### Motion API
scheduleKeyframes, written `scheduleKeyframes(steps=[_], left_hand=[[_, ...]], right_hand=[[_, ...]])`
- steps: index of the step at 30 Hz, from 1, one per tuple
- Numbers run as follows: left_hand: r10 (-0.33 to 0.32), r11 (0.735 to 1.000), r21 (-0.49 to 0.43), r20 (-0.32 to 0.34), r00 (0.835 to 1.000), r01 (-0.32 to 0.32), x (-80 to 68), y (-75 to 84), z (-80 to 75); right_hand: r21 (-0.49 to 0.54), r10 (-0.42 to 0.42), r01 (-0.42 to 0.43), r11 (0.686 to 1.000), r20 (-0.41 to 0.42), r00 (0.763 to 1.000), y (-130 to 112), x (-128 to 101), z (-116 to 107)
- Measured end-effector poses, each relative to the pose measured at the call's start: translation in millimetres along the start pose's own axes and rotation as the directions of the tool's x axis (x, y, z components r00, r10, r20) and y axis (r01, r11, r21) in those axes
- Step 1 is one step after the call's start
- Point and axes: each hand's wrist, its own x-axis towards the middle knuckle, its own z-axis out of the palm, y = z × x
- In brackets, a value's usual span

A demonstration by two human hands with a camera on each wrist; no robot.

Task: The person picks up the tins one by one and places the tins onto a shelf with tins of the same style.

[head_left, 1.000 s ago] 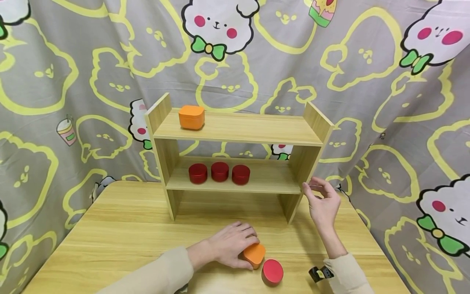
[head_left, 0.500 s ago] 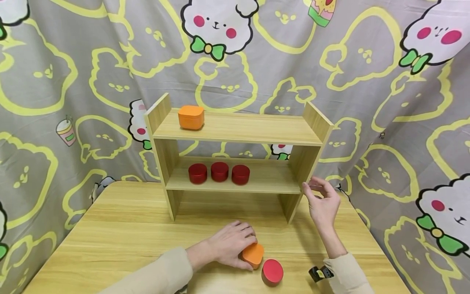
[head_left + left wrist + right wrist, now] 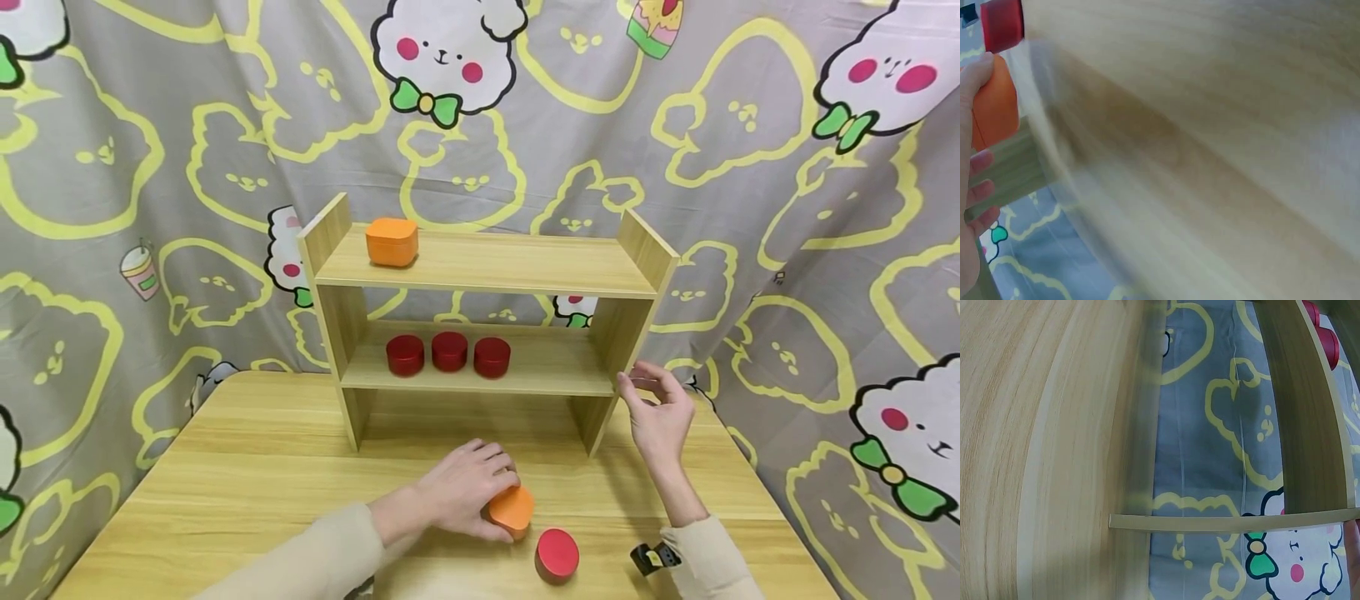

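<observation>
A wooden table [image 3: 225, 467] stands in front of a grey curtain [image 3: 112, 167] with white cartoon animals on it. On the table stands a small wooden shelf [image 3: 487, 267]. At the left end of its top board sits an orange tin [image 3: 392, 242]. On the board below it, three red tins [image 3: 448, 353] stand side by side in a row. In front of the shelf, the left hand [image 3: 465, 492] lies on top of another orange tin, the near orange tin [image 3: 513, 510], down on the table. Its fingers curl over the tin and grip it. Just to the right, and a bit closer to the person, a red round tin [image 3: 557, 554] stands on the table, not touching the orange one. Farther right, the right hand [image 3: 660, 412] is up beside the right wall of the shelf. Its fingers are loose and a little bent, its fingertips [image 3: 626, 385] are at the shelf's front edge, and it holds nothing.
</observation>
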Motion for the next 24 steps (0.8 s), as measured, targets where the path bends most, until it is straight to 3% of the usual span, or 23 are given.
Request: scheduleKeyframes(steps=[14,24], left_hand=[[0.005,0.998,0.069,-0.092,0.996,0.002,0.3,-19.2,-41.0],[0.056,0.989,0.142,-0.136,0.989,-0.036,-0.2,-30.3,-75.6]], right_hand=[[-0.002,-0.003,0.003,1.0,-0.003,1.0,2.8,0.9,-0.1],[-0.011,0.004,-0.004,1.0,-0.008,1.0,3.1,1.1,0.1]])
